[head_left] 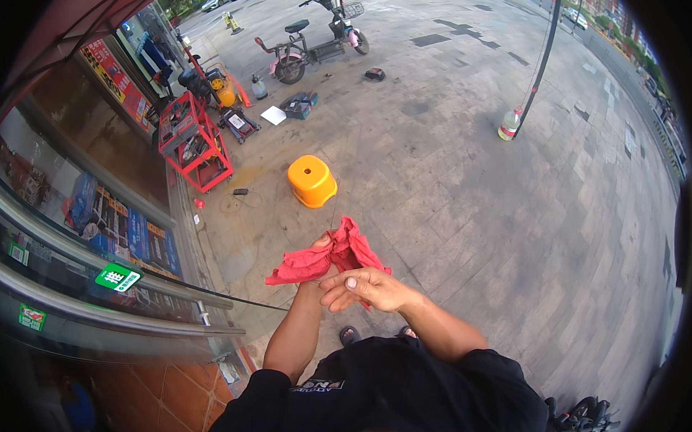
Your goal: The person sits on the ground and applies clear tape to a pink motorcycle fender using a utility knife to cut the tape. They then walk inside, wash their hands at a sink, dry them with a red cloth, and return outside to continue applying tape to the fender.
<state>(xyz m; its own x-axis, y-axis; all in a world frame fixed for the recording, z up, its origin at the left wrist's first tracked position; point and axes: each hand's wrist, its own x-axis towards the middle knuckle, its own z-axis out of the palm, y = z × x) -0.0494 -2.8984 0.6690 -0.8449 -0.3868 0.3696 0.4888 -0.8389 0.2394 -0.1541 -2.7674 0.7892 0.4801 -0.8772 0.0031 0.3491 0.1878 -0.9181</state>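
Note:
A crumpled red cloth (302,265) is bunched in front of my body at waist height. My left hand (324,241) is closed around its middle, and folds of fabric hide most of the fingers; the thumb shows at the top. Just below and nearer to me, my right hand (369,288) reaches across with its fingers extended to the left and the thumb lying over them. Part of the cloth hangs behind this hand; whether they touch is unclear. Nothing is seen in the right hand's grasp.
A yellow plastic stool (312,186) stands ahead on the paving. Left of it is a red tool cart (204,176), with a floor jack (239,124) behind. Farther off are a toolbox (299,105) and a parked electric scooter (310,43). A glass door (78,252) borders my left.

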